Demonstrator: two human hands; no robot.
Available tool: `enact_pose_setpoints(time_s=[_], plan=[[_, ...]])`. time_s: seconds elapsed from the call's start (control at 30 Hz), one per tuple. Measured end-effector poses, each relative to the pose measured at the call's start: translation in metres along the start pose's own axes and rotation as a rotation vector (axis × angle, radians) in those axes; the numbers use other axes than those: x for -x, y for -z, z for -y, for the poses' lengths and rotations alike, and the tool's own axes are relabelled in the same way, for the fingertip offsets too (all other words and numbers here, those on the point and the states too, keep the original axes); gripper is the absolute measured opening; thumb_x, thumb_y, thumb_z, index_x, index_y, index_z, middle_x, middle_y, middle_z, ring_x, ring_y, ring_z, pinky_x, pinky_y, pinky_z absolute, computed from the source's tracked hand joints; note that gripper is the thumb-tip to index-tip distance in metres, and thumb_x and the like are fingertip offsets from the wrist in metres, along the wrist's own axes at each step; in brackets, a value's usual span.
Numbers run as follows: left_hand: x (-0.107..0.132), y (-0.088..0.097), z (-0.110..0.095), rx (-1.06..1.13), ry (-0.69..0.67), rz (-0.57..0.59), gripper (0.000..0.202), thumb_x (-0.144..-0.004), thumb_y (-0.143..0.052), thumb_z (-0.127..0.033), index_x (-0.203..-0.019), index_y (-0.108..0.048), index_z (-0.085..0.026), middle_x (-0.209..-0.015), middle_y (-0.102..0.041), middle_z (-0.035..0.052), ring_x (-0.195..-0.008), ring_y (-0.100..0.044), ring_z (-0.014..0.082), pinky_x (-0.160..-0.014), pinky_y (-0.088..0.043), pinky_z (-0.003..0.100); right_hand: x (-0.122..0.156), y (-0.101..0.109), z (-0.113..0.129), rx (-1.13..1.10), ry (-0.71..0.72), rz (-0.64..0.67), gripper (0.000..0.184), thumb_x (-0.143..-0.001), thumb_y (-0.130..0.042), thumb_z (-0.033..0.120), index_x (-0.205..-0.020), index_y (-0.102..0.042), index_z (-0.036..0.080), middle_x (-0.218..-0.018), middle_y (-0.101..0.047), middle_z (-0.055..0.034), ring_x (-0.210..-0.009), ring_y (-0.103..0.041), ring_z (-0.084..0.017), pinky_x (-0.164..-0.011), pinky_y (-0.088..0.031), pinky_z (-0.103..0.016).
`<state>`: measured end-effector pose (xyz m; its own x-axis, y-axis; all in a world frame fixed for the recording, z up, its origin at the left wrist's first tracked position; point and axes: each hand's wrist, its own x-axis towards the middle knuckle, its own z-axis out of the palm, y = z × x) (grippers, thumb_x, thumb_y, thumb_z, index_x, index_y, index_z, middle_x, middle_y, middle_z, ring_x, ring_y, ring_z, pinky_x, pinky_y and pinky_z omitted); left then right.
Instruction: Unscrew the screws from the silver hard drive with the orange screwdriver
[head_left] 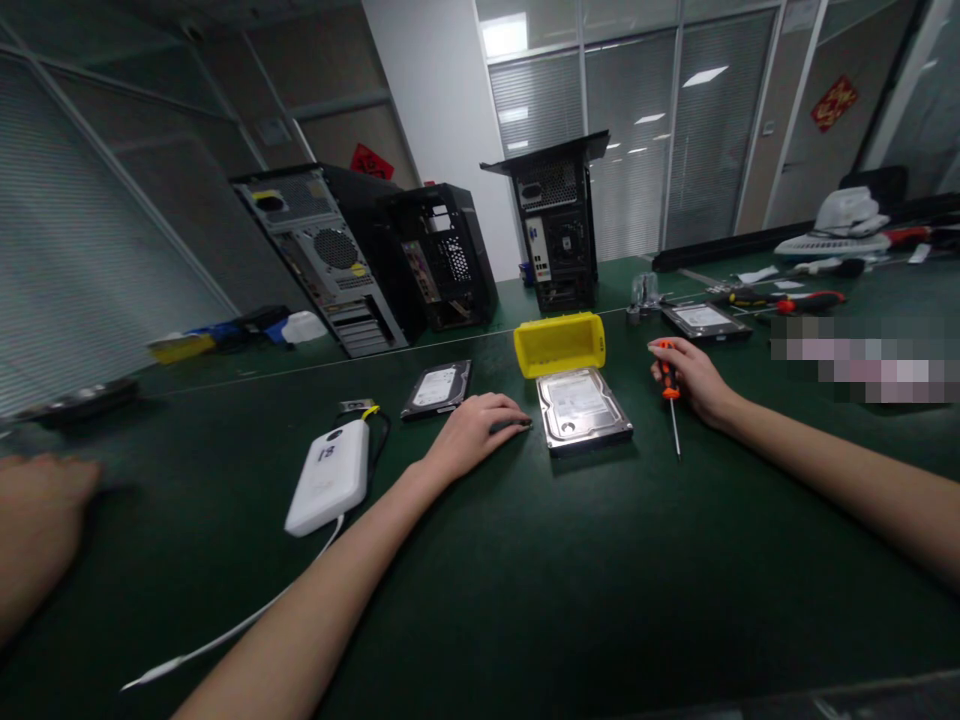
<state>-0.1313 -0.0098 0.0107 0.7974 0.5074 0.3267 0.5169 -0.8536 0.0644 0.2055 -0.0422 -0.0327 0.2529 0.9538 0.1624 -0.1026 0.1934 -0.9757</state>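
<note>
A silver hard drive [583, 408] lies flat on the green table [525, 580] in front of a yellow box [559, 343]. My left hand [474, 430] rests palm down on the table just left of the drive, fingers curled, their tips close to a small dark item I cannot make out. My right hand [694, 380] is to the right of the drive and grips an orange-handled screwdriver [670, 395] with its thin shaft pointing down toward me.
A second hard drive [437, 388] lies left of the yellow box, and a white power bank [328, 476] with a cable farther left. Three open computer cases [559, 215] stand at the back. Another drive [703, 320] and tools lie at the right. Another person's hand [37, 520] is at the left edge.
</note>
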Motion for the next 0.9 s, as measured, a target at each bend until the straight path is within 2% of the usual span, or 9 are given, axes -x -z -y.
enact_pose_setpoints(time_s=[0.13,0.37,0.47,0.63,0.73,0.9], plan=[[-0.001,-0.004,-0.006,-0.163,-0.086,-0.014,0.024,-0.093,-0.047,-0.029,-0.102,-0.069,-0.024,-0.099,-0.067,0.0053,-0.092,-0.059,0.0178,-0.077,-0.044,0.033,-0.001,0.000,-0.001,-0.010,-0.002,0.001,0.034,-0.075,-0.065,0.042,-0.099,-0.056,0.020,-0.059,-0.055,0.0024,-0.049,-0.046,-0.008,-0.041,-0.034,-0.017],[-0.003,-0.008,-0.010,-0.277,-0.114,-0.039,0.026,-0.095,-0.044,-0.028,-0.104,-0.067,-0.023,-0.100,-0.066,0.0064,-0.091,-0.058,0.0182,-0.074,-0.043,0.031,-0.001,0.002,-0.004,-0.014,-0.009,0.003,0.034,-0.075,-0.065,0.041,-0.100,-0.056,0.020,-0.060,-0.056,0.0023,-0.049,-0.048,-0.008,-0.041,-0.036,-0.017],[-0.004,-0.007,-0.011,-0.320,-0.143,-0.013,0.026,-0.095,-0.044,-0.025,-0.108,-0.066,-0.023,-0.104,-0.066,0.0068,-0.095,-0.058,0.0191,-0.075,-0.043,0.032,-0.001,0.002,-0.004,-0.017,-0.002,0.005,0.033,-0.076,-0.065,0.041,-0.100,-0.057,0.020,-0.060,-0.056,0.0023,-0.050,-0.048,-0.008,-0.041,-0.037,-0.017],[-0.004,-0.006,-0.015,-0.387,-0.156,0.027,0.024,-0.093,-0.047,-0.022,-0.105,-0.067,-0.022,-0.103,-0.066,0.0075,-0.094,-0.058,0.0196,-0.074,-0.042,0.032,-0.002,0.002,-0.004,-0.008,-0.011,0.006,0.035,-0.076,-0.065,0.041,-0.102,-0.057,0.020,-0.060,-0.056,0.0020,-0.050,-0.048,-0.008,-0.041,-0.036,-0.017],[-0.004,-0.008,-0.021,-0.283,-0.070,-0.036,0.022,-0.092,-0.049,-0.024,-0.100,-0.069,-0.022,-0.099,-0.067,0.0070,-0.091,-0.058,0.0194,-0.075,-0.044,0.033,-0.001,0.002,-0.004,-0.010,-0.012,0.004,0.035,-0.075,-0.066,0.041,-0.101,-0.057,0.020,-0.060,-0.056,0.0020,-0.050,-0.048,-0.008,-0.041,-0.036,-0.017],[-0.010,-0.017,-0.030,0.121,0.244,-0.340,0.024,-0.092,-0.050,-0.031,-0.102,-0.070,-0.023,-0.100,-0.069,0.0053,-0.093,-0.061,0.0189,-0.082,-0.048,0.035,0.000,0.002,-0.003,0.000,-0.009,-0.006,0.036,-0.075,-0.065,0.042,-0.101,-0.056,0.020,-0.060,-0.056,0.0022,-0.050,-0.048,-0.008,-0.041,-0.036,-0.017]])
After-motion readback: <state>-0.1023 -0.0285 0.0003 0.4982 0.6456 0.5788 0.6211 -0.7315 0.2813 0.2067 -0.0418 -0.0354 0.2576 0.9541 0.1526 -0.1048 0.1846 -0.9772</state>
